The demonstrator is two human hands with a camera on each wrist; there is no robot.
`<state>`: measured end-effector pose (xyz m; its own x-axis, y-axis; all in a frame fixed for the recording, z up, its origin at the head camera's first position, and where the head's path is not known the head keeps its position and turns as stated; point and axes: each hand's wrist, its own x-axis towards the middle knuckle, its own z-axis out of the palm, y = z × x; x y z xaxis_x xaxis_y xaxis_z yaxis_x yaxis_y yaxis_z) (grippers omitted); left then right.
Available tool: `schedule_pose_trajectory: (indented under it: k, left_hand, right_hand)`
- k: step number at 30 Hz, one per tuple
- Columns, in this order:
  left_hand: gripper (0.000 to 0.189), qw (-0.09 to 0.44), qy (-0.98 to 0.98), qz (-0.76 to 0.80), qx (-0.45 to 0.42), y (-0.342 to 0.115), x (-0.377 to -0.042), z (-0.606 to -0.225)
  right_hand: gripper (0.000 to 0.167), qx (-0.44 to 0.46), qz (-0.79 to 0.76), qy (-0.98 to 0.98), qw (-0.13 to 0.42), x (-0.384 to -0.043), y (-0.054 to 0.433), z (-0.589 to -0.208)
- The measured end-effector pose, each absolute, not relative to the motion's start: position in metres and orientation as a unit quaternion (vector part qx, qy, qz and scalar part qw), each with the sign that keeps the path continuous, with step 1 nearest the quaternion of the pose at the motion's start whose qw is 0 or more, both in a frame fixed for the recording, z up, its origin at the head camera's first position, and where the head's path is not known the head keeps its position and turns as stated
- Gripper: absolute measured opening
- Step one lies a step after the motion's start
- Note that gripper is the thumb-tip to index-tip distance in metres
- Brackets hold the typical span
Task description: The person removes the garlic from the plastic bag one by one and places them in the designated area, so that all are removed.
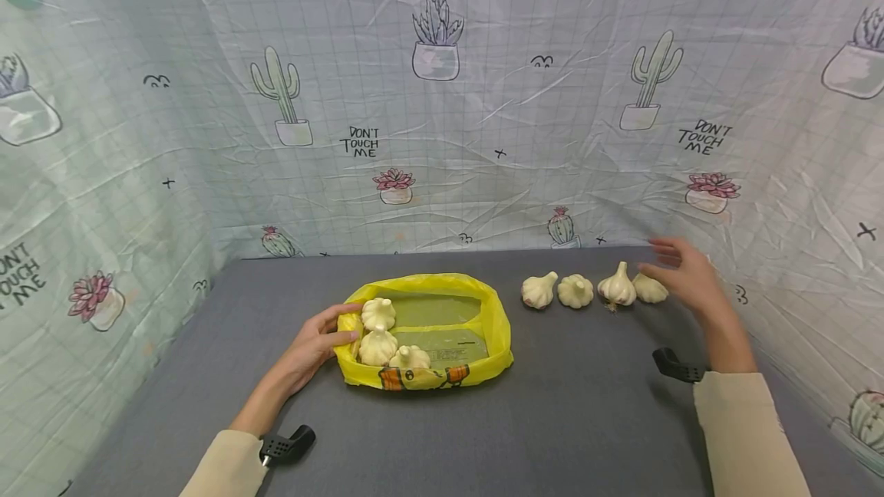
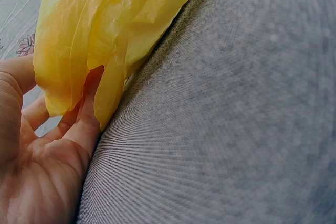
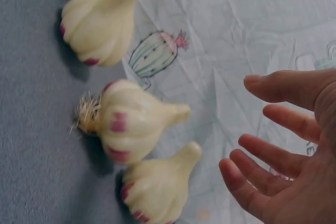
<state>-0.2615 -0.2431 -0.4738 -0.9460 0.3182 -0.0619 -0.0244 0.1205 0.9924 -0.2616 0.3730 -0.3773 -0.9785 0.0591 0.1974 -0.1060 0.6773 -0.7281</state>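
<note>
My left hand (image 1: 311, 347) grips the left end of a yellow plastic bag (image 1: 499, 336), whose rim stands open. In the left wrist view, folds of the bag (image 2: 105, 40) lie between thumb and fingers. Inside, at the left, sit three garlic bulbs (image 1: 378, 346). Several more bulbs form a row on the table right of the bag, among them a rooted garlic bulb (image 1: 617, 287). Over the row's right end my right hand (image 1: 691, 274) hovers, holding nothing. Its spread fingers stay apart from the nearest garlic bulb (image 3: 160, 187) in the right wrist view.
A dark grey cloth (image 1: 552, 428) covers the table. Behind and at both sides hangs a crinkled curtain (image 1: 483, 113) printed with potted plants, close behind the right hand. Each wrist carries a black strap-on device (image 1: 286, 445).
</note>
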Motion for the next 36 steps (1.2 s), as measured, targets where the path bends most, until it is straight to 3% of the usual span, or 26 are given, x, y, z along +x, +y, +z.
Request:
schedule_pose_trajectory:
  k: [36]
  left_hand:
    - [0.060,0.130,0.739,0.653,0.097,-0.244,-0.262,-0.477]
  right_hand:
    - [0.062,0.144,0.436,-0.887,0.051,-0.259,0.282,-0.361]
